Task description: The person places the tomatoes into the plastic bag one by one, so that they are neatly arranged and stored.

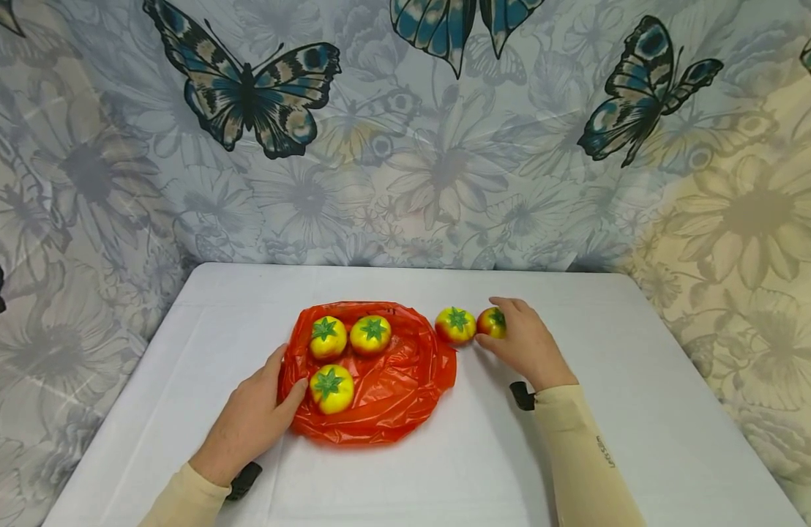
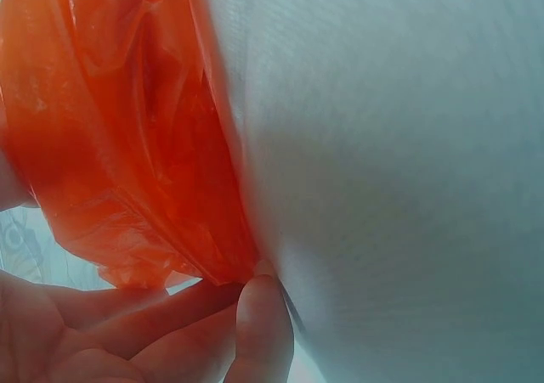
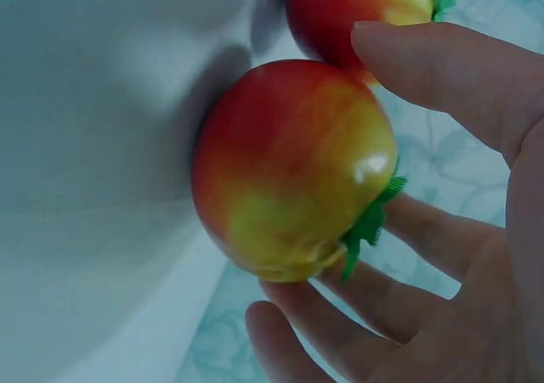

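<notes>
A red plastic bag (image 1: 405,380) lies spread on the table, its rim turned out, with three red-and-yellow toy tomatoes (image 1: 332,389) on it. My left hand (image 1: 257,406) grips the bag's left side, thumb over the rim; in the left wrist view, fingertips (image 2: 265,311) meet the bag's lower edge. To the bag's right stand two more toy tomatoes side by side, the nearer one (image 1: 455,325) close against the rim. Around the outer tomato (image 3: 293,171) my right hand (image 1: 525,344) is spread, fingers behind it and thumb apart from it, towards the other tomato (image 3: 340,18).
Under everything is a white-covered table (image 1: 643,439). Behind and at the sides hangs a grey floral cloth (image 1: 445,197) with large butterflies. A small black device is worn at the left wrist (image 1: 245,481) and another at the right wrist (image 1: 522,395).
</notes>
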`<move>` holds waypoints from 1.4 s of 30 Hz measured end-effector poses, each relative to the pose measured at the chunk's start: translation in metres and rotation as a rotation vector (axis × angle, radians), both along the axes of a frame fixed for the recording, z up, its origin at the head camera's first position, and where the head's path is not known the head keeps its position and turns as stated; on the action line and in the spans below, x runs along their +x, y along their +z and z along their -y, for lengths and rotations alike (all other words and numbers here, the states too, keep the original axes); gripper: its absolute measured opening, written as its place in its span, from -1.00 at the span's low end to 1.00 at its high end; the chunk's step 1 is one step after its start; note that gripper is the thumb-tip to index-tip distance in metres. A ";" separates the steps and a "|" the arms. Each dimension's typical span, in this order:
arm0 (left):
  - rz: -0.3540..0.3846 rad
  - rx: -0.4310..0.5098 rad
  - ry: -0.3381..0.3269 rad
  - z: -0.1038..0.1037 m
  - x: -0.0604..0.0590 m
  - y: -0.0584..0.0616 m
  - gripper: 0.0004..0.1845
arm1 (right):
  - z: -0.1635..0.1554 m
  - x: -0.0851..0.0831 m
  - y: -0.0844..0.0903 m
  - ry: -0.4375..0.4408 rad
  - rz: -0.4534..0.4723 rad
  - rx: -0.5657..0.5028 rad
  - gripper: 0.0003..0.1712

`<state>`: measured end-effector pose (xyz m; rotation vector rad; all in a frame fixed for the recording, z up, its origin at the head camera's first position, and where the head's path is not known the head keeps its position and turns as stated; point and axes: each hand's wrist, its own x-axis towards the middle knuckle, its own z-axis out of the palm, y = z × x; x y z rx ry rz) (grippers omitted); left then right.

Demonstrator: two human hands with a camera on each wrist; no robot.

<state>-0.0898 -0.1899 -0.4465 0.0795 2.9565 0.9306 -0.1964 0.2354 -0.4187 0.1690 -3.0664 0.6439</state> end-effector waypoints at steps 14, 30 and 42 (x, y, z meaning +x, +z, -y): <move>-0.012 0.007 -0.002 0.000 0.002 0.001 -0.12 | -0.003 -0.001 -0.006 -0.012 0.038 0.000 -0.12; -0.031 0.008 -0.005 -0.001 0.002 0.001 -0.14 | -0.006 -0.001 -0.003 -0.027 0.031 0.031 -0.17; -0.036 -0.008 -0.006 -0.001 0.002 0.000 -0.14 | -0.004 0.009 0.022 -0.006 -0.035 0.022 -0.17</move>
